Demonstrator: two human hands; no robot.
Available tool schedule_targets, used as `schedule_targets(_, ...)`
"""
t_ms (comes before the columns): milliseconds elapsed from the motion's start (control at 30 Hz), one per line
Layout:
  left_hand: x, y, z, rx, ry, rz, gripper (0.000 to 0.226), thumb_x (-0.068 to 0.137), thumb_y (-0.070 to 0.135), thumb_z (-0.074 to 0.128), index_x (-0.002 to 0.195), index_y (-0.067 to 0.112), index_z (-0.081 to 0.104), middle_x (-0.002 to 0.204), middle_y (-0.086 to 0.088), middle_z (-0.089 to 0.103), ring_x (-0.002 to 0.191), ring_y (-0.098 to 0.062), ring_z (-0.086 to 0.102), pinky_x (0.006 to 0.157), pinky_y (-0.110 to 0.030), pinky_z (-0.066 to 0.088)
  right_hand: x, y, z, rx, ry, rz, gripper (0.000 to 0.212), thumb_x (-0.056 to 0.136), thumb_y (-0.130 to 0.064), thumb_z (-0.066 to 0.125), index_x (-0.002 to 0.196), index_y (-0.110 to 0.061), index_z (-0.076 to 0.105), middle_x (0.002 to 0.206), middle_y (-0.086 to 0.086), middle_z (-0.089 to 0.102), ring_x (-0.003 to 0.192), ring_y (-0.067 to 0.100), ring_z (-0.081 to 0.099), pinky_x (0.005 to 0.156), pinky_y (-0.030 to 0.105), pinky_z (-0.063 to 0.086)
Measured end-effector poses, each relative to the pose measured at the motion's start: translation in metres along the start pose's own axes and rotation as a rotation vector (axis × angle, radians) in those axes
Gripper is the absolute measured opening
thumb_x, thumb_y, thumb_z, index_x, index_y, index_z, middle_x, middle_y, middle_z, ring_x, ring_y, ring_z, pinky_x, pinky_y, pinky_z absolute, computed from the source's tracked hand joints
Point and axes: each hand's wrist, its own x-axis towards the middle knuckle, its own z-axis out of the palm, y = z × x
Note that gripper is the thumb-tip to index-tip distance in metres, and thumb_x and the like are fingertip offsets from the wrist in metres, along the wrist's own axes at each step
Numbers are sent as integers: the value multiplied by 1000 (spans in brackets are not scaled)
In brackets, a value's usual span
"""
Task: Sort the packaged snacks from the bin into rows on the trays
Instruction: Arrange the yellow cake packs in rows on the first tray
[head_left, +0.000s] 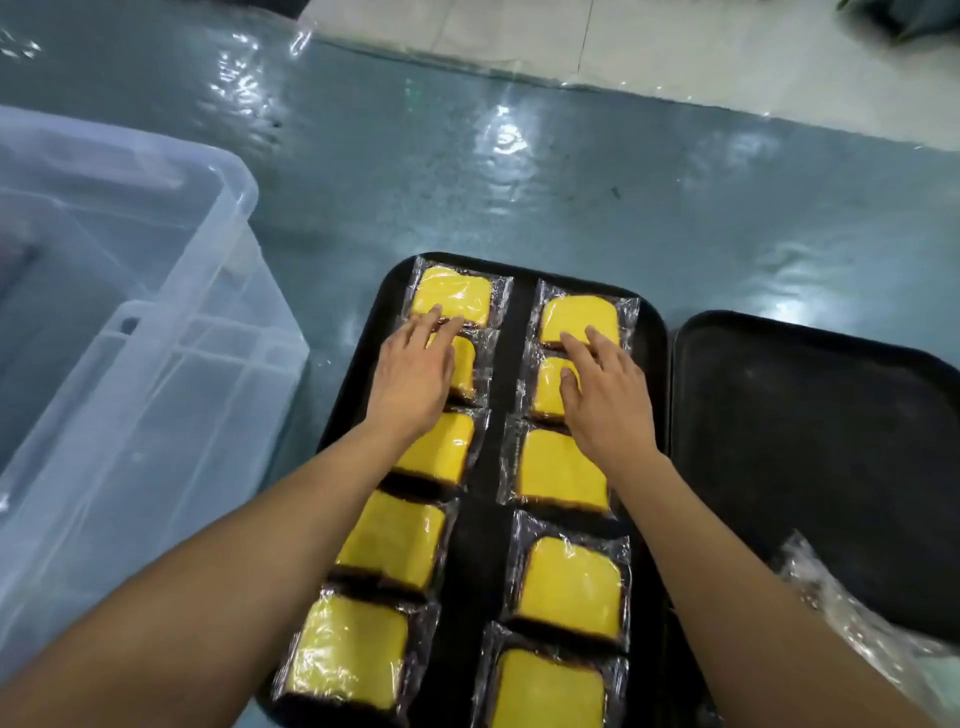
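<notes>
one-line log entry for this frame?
left hand: flat on left-row snacks | right hand: flat on right-row snacks | left tray: two rows | right tray: bare

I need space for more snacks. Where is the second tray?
In the head view, the second tray lies on the right, directly beside the filled tray, near the right hand.

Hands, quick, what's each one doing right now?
Left hand: open, fingers flat on the far left snack pack.
Right hand: open, fingers on the far right snack pack.

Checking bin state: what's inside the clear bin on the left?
Through the clear bin walls, no yellow snacks show, only a blurred dark shape at the left. The bin's near part runs out of frame, so I can't confirm it is empty.
</notes>
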Motion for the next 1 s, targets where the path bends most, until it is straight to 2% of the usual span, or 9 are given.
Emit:
schedule_targets(133,35,-12,11,93,-75,8,51,108,41,25,158,33,21,167,-2,16,153,-30,13,123,-48,15,30,8,15,-6,-38,-28,53,107,-46,30,158,-29,29,167,5,23,155,25,16,126,47,16)
schedule_targets(200,40,-17,18,104,-132,14,55,106,49,25,159,35,15,168,0,12,154,-29,7,124,-49,8,31,11,25,-26,-91,-14,59,106,-55,22,160,-31,20,170,4,14,157,24,6,127,47,7)
schedule_targets(300,38,-21,27,100,-140,27,60,104,54,24,159,37,10,169,1,7,155,-30,1,124,-51,5,28,13,35,-28,-74,25,64,105,-60,15,162,-31,10,171,4,6,157,22,-1,127,44,0)
schedule_targets(500,47,-20,30,104,-137,56,62,104,50,28,160,37,6,169,2,1,155,-27,-4,124,-47,2,33,17,39,-46,-83,10,68,104,-61,15,163,-29,1,171,3,1,157,21,-6,127,45,-1)
schedule_targets(667,44,-16,30,119,-80,62,61,103,48,29,160,34,11,169,-1,4,155,-30,0,124,-52,6,30,14,36,-29,-29,5,68,105,-60,16,163,-26,10,170,5,8,157,20,-2,127,46,1)
schedule_targets(767,44,-12,30,159,-36,127,58,106,48,23,160,34,9,169,-1,1,155,-29,-2,125,-50,5,31,8,35,-19,33,-22,67,105,-58,15,163,-25,12,170,4,9,157,20,-1,127,48,4)
schedule_targets(867,49,-13,32,177,-86,157,58,106,50,16,160,35,1,169,0,-3,155,-28,-7,124,-50,1,40,10,36,-21,2,12,67,106,-59,17,163,-24,10,171,4,5,157,20,-4,127,47,2)
schedule_targets(1000,51,-19,36,158,-108,147,57,106,52,15,160,38,3,169,1,0,155,-28,-5,125,-51,0,43,17,41,-47,-45,19,69,104,-63,15,163,-26,8,171,4,3,157,21,-6,127,46,-1)
